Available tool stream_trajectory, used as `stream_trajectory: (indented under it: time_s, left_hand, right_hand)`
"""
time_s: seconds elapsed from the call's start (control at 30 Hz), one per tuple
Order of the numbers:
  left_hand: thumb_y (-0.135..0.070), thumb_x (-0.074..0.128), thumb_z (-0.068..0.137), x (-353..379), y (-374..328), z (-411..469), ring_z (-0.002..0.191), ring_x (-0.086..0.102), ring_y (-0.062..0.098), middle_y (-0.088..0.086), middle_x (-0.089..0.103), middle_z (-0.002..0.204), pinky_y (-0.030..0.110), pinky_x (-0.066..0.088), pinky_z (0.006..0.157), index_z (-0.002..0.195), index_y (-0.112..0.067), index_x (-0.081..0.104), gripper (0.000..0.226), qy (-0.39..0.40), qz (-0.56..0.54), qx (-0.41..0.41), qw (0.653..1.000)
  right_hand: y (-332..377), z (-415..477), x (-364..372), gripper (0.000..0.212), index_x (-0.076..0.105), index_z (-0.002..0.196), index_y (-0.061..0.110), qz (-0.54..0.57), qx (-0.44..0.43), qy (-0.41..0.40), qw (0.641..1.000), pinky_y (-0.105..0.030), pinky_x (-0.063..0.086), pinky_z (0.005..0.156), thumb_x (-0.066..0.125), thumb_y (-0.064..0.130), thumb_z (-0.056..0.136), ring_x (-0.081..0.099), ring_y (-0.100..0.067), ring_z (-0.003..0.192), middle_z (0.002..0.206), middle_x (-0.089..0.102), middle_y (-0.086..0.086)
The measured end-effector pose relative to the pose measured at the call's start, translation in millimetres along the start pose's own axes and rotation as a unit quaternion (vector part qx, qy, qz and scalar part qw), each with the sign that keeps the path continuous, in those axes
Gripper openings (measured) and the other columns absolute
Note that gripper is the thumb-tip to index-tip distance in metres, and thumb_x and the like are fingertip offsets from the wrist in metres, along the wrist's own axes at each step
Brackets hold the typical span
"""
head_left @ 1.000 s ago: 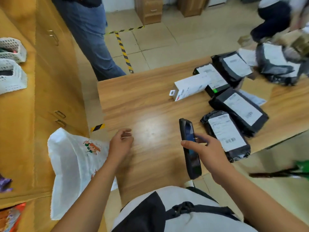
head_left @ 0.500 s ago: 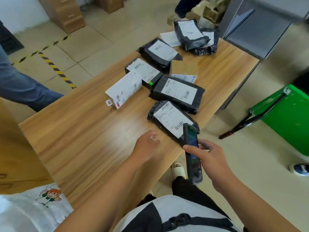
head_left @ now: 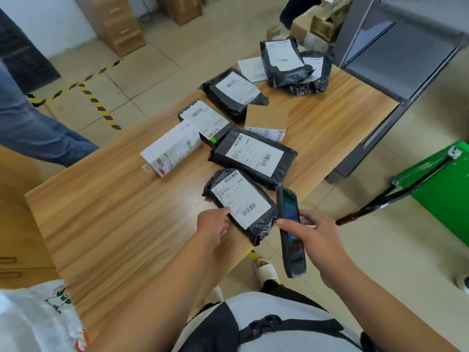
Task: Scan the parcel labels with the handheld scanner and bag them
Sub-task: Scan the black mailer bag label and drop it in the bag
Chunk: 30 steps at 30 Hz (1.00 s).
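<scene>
Several black parcels with white labels lie on the wooden table (head_left: pixel 121 224). The nearest parcel (head_left: pixel 243 201) sits at the table's front edge, label up. My left hand (head_left: pixel 213 223) touches its near left edge with the fingertips; no grip shows. My right hand (head_left: pixel 312 237) holds the dark handheld scanner (head_left: pixel 290 232) upright just right of that parcel, screen facing me. Behind it lie a larger black parcel (head_left: pixel 253 156), a white box (head_left: pixel 172 148), a black box (head_left: pixel 205 120) and further black parcels (head_left: pixel 234 91) (head_left: pixel 284 59). The white bag (head_left: pixel 38 321) hangs at the lower left.
A brown cardboard piece (head_left: pixel 266 118) lies among the parcels. A person in jeans (head_left: pixel 33 128) stands left of the table. A grey metal cabinet (head_left: pixel 396 59) is at the far right, and a green bin (head_left: pixel 441 184) with a black handle beside it.
My view swung right from the bag toward the parcels. My left hand moved across the table onto the nearest parcel's edge. The scanner stayed in my right hand.
</scene>
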<state>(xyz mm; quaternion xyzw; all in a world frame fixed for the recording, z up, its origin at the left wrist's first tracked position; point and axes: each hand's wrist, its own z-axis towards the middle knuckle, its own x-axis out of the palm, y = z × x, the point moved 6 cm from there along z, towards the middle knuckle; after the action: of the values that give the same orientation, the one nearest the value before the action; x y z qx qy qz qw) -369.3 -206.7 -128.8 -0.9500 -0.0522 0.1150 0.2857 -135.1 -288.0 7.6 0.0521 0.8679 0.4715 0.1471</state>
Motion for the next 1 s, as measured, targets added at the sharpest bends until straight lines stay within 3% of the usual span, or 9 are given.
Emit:
stream_trajectory:
  time_s: [0.17,0.33,0.43,0.57,0.67,0.73,0.83,0.93,1.0]
  left_hand:
    - [-0.009,0.075,0.079,11.1,0.3,1.0,0.064,0.058,0.022,0.011,0.073,0.085,0.024,0.048,0.051,0.087,-0.006,0.069,0.011,-0.043,-0.031,-0.017,0.998]
    - [0.002,0.071,0.078,14.2,5.8,-1.9,0.077,0.064,0.03,0.023,0.073,0.096,0.041,0.056,0.077,0.09,0.002,0.07,0.012,-0.051,-0.111,-0.015,0.992]
    - [0.0,0.069,0.082,2.5,10.0,-6.2,0.083,0.072,0.034,0.019,0.075,0.094,0.043,0.059,0.081,0.095,0.001,0.07,0.013,-0.057,-0.152,-0.014,0.987]
    - [-0.005,0.066,0.089,-29.8,17.1,-14.1,0.088,0.073,0.025,0.009,0.076,0.095,0.034,0.059,0.059,0.099,-0.005,0.069,0.011,-0.09,-0.195,-0.011,0.977]
    - [-0.005,0.061,0.091,-57.9,24.8,-20.5,0.1,0.069,0.026,0.009,0.074,0.105,0.042,0.06,0.078,0.11,-0.006,0.066,0.019,-0.104,-0.229,-0.005,0.968]
    - [-0.007,0.06,0.093,-79.0,30.6,-24.9,0.105,0.068,0.026,0.01,0.073,0.108,0.045,0.057,0.089,0.115,-0.006,0.064,0.022,-0.121,-0.239,-0.005,0.964]
    - [-0.009,0.061,0.094,-110.6,40.6,-31.3,0.094,0.069,0.02,0.008,0.073,0.105,0.032,0.06,0.064,0.107,-0.009,0.065,0.014,-0.15,-0.263,-0.009,0.953]
    - [-0.01,0.063,0.093,-139.1,49.8,-37.6,0.081,0.069,0.016,0.007,0.073,0.1,0.027,0.055,0.054,0.107,-0.006,0.067,0.015,-0.18,-0.273,-0.018,0.945]
    - [-0.009,0.066,0.091,-158.5,54.4,-40.8,0.07,0.07,0.012,0.006,0.074,0.092,0.022,0.052,0.047,0.108,-0.001,0.067,0.019,-0.216,-0.276,-0.009,0.936]
  right_hand:
    - [12.2,29.9,-8.6,0.025,0.069,0.093,0.035,-0.003,-0.013,0.045,0.999,-0.007,0.043,0.04,0.086,0.033,0.075,0.067,0.01,0.062,0.095,0.067,0.003]
    - [17.3,55.5,-14.7,0.034,0.072,0.102,0.028,-0.016,-0.019,0.082,0.996,-0.012,0.047,0.046,0.087,0.036,0.073,0.069,0.002,0.069,0.099,0.067,0.001]
    - [21.6,66.5,-11.1,0.04,0.072,0.107,0.026,-0.035,-0.022,0.107,0.993,-0.022,0.047,0.057,0.087,0.04,0.073,0.067,-0.01,0.088,0.104,0.066,0.0]
    - [24.7,76.2,3.5,0.029,0.067,0.093,0.036,-0.047,-0.033,0.149,0.987,-0.019,0.047,0.056,0.087,0.039,0.072,0.064,-0.006,0.085,0.1,0.065,0.005]
    - [23.5,79.7,19.6,0.053,0.068,0.114,0.028,-0.061,-0.029,0.186,0.98,-0.028,0.048,0.067,0.089,0.044,0.068,0.065,-0.018,0.099,0.109,0.066,0.001]
    - [24.5,78.9,31.9,0.051,0.07,0.112,0.027,-0.065,-0.026,0.207,0.976,-0.022,0.052,0.057,0.09,0.042,0.068,0.07,-0.01,0.086,0.105,0.067,-0.001]
    - [25.9,76.4,50.4,0.033,0.066,0.095,0.032,-0.08,-0.033,0.24,0.967,-0.013,0.048,0.044,0.088,0.039,0.07,0.068,-0.003,0.073,0.096,0.065,0.006]
    - [26.1,72.8,68.2,0.051,0.06,0.112,0.033,-0.11,-0.037,0.262,0.958,-0.017,0.047,0.051,0.086,0.045,0.07,0.06,-0.007,0.085,0.104,0.061,0.01]
    - [29.0,68.8,79.0,0.054,0.061,0.117,0.03,-0.107,-0.041,0.274,0.955,-0.013,0.048,0.044,0.086,0.042,0.071,0.063,-0.009,0.085,0.105,0.063,0.005]
